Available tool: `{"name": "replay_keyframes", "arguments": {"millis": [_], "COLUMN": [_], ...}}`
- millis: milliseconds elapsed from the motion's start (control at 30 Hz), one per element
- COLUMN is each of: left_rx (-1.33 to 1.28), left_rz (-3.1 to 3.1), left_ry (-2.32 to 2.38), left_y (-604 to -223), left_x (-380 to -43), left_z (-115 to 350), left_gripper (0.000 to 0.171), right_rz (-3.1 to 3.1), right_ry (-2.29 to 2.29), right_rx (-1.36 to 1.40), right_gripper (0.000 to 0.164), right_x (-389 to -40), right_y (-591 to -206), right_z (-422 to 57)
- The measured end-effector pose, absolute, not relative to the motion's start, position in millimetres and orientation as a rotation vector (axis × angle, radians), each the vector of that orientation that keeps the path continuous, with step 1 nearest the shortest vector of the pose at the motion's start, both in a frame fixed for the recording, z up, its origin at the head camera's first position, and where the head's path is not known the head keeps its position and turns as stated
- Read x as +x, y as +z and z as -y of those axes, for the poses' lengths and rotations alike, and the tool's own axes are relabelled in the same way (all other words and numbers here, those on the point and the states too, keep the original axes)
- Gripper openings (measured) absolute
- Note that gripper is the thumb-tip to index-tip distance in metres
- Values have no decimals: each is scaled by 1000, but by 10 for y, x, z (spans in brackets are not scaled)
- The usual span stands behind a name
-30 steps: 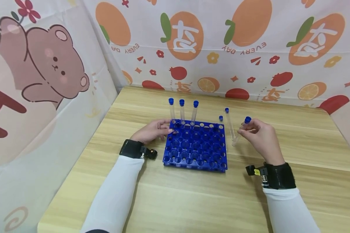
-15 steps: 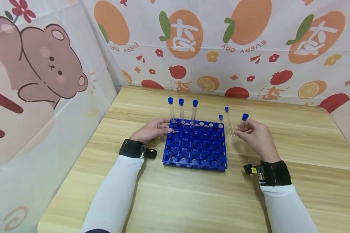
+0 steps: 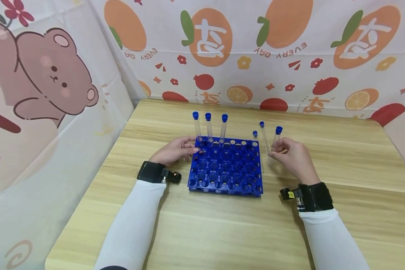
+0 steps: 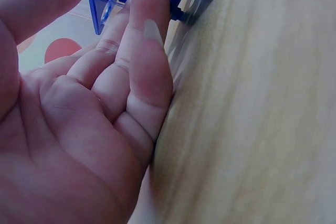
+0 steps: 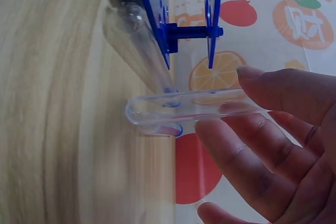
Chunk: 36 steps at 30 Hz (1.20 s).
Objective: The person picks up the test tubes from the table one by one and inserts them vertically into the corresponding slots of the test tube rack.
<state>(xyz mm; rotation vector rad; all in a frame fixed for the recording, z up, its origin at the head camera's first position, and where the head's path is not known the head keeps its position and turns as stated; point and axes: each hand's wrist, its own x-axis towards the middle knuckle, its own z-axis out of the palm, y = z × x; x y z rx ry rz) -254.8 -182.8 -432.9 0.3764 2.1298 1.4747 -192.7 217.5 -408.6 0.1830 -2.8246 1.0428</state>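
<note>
Left hand (image 3: pixel 173 151): partly curled, thumb above, gripping the rack's left edge.
Right hand (image 3: pixel 294 156): nearly closed, thumb and fingers pinching a tube.
Held tube (image 5: pixel 186 106): just right of the rack, tilted; a light pinch and more upright hold would probably suit it.
Rack (image 3: pixel 219 172): flat on the tabletop (image 3: pixel 209 232); best braced while tubes go near.
Loose tubes (image 3: pixel 265 140): two, lying right of the rack, easily knocked, so worth clearing.
Standing tubes (image 3: pixel 209 129): three, blue-capped, along the rack's far edge.
Change since a second ago: Right hand and Held tube sit nearer the rack, tube steeper; Standing tubes unchanged.
</note>
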Motion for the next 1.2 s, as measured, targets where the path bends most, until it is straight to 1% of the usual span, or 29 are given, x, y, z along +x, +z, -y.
{"name": "replay_keyframes", "arguments": {"millis": [267,500,633,800,1000,1200], "left_rx": [371,400,420,422,442,447], "left_rz": [-2138,-2139,-2138,-2141,-2141,-2128], "left_ry": [1480,1471,1476,1480,1488,1498], "left_y": [-4307,-4338,-4345,-4328,-4320,-4306], "left_x": [-2547,-2512,-2500,-2485,-2454,-2439], "left_z": [1836,1872,1866,1865,1890,1893], "left_gripper": [62,61,62,59,59,57], "right_rz": [2823,2814,2726,2569,2453,2422], "right_ry": [1052,1057,1071,1099,1255,1354], "right_rx": [207,212,220,264,311,338], "right_gripper": [17,23,25,25,27,34], "right_x": [-1970,-1965,-1958,-1984,-2048,-2084], "right_y": [-4127,-4139,-4029,-3846,-3701,-3588], "right_z": [-2170,-2121,-2028,-1848,-1563,-1374]}}
